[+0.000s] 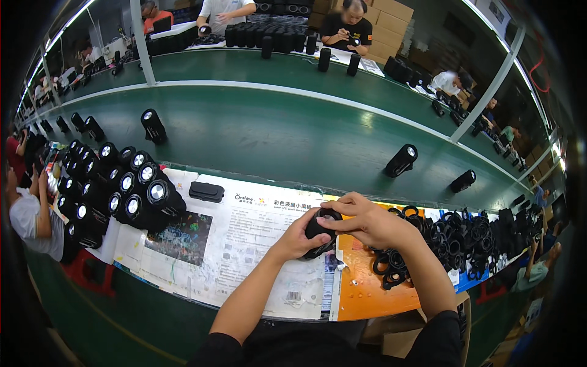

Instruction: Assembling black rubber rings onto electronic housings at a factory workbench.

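A black cylindrical speaker (317,229) stands tilted over the printed white sheet in front of me, its round end facing up. Wrapped round its left side is my left hand (296,240), closed on it. My right hand (374,224) reaches across from the right, its fingers bent over the upper end and pressed at the rim. Whether a small part lies under those fingertips is hidden. Just right of my right wrist, a pile of black rings (454,243) spreads over the bench.
Several finished-looking black speakers (158,194) stand grouped at the left. A flat oblong black part (206,191) lies near the bench's far edge. Beyond runs a green conveyor belt (275,137) carrying scattered speakers. An orange sheet (373,303) covers the bench at right. Other people work around the line.
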Motion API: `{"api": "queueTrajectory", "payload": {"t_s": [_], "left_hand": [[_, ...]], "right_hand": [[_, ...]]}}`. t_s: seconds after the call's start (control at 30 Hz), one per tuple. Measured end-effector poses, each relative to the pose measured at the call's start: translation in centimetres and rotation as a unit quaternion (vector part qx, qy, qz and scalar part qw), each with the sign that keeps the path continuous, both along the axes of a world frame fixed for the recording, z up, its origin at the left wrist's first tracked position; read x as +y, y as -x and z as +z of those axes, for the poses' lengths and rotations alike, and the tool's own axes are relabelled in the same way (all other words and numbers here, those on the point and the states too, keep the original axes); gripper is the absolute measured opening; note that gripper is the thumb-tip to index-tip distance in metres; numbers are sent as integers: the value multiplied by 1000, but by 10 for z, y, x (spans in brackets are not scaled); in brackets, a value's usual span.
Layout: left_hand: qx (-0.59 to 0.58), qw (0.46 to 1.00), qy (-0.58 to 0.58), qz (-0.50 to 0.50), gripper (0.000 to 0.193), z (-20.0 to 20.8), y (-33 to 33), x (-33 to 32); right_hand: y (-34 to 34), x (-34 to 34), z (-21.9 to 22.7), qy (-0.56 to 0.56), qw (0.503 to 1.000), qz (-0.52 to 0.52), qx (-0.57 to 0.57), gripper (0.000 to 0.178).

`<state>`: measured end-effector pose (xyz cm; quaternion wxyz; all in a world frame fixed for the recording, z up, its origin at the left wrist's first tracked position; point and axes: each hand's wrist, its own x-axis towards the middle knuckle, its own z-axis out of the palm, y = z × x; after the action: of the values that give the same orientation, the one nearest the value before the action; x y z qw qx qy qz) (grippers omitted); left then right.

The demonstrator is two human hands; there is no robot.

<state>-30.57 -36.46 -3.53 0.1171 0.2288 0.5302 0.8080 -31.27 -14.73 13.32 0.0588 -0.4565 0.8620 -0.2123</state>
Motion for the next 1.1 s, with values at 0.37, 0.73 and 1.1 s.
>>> {"api": "queueTrajectory", "payload": {"t_s": [0.37, 0.73, 1.1], "left_hand": [[36, 997, 67, 25, 72, 16, -1, -2], [6, 1000, 22, 7, 66, 5, -3, 8], [-16, 998, 53, -10, 64, -3, -4, 2]], "right_hand": [[-3, -5, 0, -28, 998, 11, 48, 70], [19, -37, -11, 151, 950, -244, -126, 30], [37, -80, -83, 138, 932, -329, -70, 29]]}}
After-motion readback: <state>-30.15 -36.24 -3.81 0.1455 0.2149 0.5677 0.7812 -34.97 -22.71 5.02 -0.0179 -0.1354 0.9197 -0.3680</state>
